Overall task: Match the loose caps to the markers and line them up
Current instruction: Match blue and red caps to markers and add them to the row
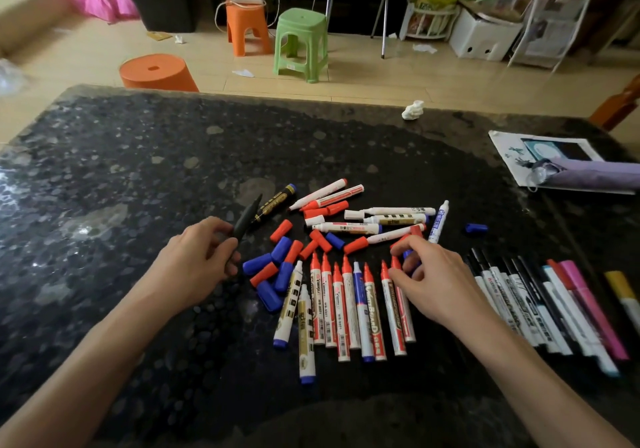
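Two hands: apart over the dark table (104, 170), each with something in it.
Left hand (197, 257): wrapped round a black marker (246, 220), which sticks out up and away from the fingers.
Right hand (436, 281): fingers curled round a blue cap (410, 256), right at the top of the red row.
Red row (341, 309): uncapped markers side by side between the hands, a few blue-ended ones mixed in.
Loose caps (277, 267): red and blue, heaped just left of that row.
Unsorted pile (363, 220): white markers lying any old way behind the row.
Black-capped row (519, 302): lined up right of the right hand.
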Demonstrator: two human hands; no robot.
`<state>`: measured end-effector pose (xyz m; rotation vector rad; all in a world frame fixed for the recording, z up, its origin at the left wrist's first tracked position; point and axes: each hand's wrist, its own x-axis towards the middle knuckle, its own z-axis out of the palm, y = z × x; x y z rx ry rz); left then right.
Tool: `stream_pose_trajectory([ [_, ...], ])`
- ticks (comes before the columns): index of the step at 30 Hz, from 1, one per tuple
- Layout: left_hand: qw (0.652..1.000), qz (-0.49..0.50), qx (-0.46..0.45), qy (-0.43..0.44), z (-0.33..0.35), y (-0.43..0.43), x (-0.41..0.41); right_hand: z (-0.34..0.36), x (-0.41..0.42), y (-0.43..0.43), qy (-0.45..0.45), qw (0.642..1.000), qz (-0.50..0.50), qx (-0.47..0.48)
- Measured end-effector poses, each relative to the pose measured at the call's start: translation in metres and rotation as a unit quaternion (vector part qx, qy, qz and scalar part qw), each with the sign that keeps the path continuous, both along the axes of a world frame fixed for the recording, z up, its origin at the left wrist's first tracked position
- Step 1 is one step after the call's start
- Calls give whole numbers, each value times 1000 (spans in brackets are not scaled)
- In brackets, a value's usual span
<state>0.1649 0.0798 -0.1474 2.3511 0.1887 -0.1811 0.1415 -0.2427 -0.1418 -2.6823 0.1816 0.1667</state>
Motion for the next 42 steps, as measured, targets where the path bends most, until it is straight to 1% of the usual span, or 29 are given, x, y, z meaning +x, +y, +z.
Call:
stream_pose_trajectory([
  [2, 1000, -14, -28, 4, -1, -1, -1, 0, 5, -7, -9, 1000, -14, -5],
  [4, 999, -23, -23, 5, -2, -1, -1, 1, 9, -17, -30, 999, -31, -25],
  [6, 999, -28, -17, 10, -1, -2, -1, 3, 13, -32, -60, 995, -46, -66],
  [8, 999, -29, -16, 14, -1, -3, 0, 2, 18, -46, -82, 992, -43, -90],
  [12, 999, -31, -20, 11, -1, -6, 1, -4, 28, -59, -61, 993, -11, -104],
  [16, 1000, -29, -11, -4, 7, -8, -3, -12, 37, -56, -79, 991, -4, -108],
  [20, 999, -30, -21, -24, 9, -10, -4, -14, 46, -50, -81, 991, 4, -107],
  [24, 996, -62, -28, -51, 8, -12, -5, -14, 48, -41, -60, 987, 5, -148],
  [25, 995, -74, -27, -57, 8, -13, -5, -13, 48, -40, -62, 988, -1, -138],
  [26, 993, -89, -28, -65, 8, -13, -6, -9, 47, -37, -72, 992, -17, -104],
  [27, 991, -109, -31, -72, 8, -14, -6, -5, 46, -35, -84, 995, -39, -36],
  [28, 988, -131, -36, -78, 9, -15, -7, 1, 44, -31, -94, 992, -61, 67],
  [29, 984, -153, -41, -83, 11, -17, -8, 8, 41, -26, -88, 974, -78, 192],
  [30, 980, -171, -51, -85, 12, -20, -9, 16, 37, -19, -66, 946, -83, 308],
  [31, 977, -183, -61, -86, 12, -21, -10, 22, 33, -12, -39, 921, -68, 382],
  [32, 975, -193, -69, -86, 13, -24, -11, 27, 29, -6, -14, 909, -32, 414],
  [34, 972, -203, -75, -88, 12, -26, -14, 33, 21, 5, 21, 901, 59, 430],
  [36, 972, -203, -77, -90, 10, -26, -15, 35, 15, 13, 23, 891, 119, 438],
  [39, 971, -205, -79, -92, 9, -26, -15, 36, 9, 18, 18, 886, 146, 439],
  [42, 972, -202, -85, -88, 11, -26, -16, 35, 5, 19, 10, 891, 152, 428],
])
